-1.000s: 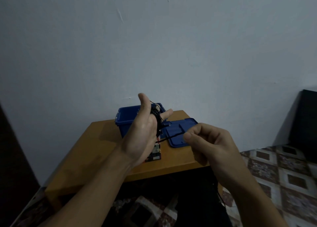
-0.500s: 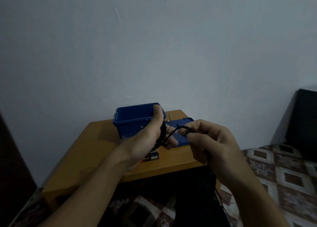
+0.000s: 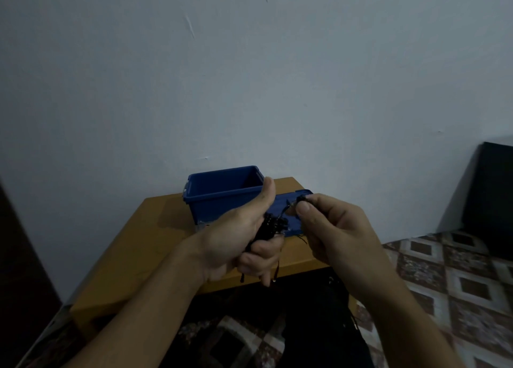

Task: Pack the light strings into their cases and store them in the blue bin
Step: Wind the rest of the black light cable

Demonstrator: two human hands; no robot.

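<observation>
Two hands meet just above the near edge of our wooden table [image 3: 144, 240]. Our left hand [image 3: 230, 242] is curled into a fist round a bunched black light string [image 3: 270, 224]. The thumb stands straight up toward twelve o'clock and the other fingers are folded tight beneath the bundle. A few loose ends of the string dangle from the fist toward six o'clock. At three o'clock from it, near but not touching, our right hand [image 3: 341, 234] pinches one dark end of the same string between thumb tip and forefinger, with the remaining fingers loosely curled behind. A short run of wire arcs across the gap from that pinch to the bundle. We see the blue bin [image 3: 222, 198] standing open on the table at about eleven o'clock from the left fist, right behind our raised thumb and close to the pale wall [image 3: 249, 76]. What lies inside it we cannot tell from this angle. A blue lid [image 3: 293, 227] lies flat on the tabletop at three o'clock of the bin, mostly hidden behind our two hands. The string is wholly in our hands, held in the air in front of bin and lid. Patterned floor tiles [image 3: 444, 270] spread out at four o'clock, and a dark object [image 3: 491, 195] stands by the wall at three o'clock of the view, too dim for us to make out.
</observation>
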